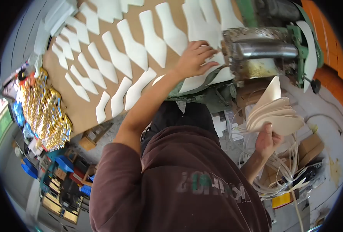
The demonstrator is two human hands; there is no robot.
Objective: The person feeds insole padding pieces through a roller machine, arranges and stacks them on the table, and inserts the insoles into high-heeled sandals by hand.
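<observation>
My right hand grips a fanned stack of cream shoe insoles, thumb on top and the fingers beneath. One insole in the stack stands up above the others. My left hand is palm down at the near edge of the table, with its fingers stretched out and the thumb apart. It is over white sole-shaped pieces lying in front of the machine's roller. Whether its fingertips press on a piece, I cannot tell. Rows of white insoles lie spread on the brown table.
The green machine frame stands at the table's right end, with a white piece hanging on it. Gold shiny material is heaped at the left. Coiled clear tubing and a cardboard box lie below my right hand.
</observation>
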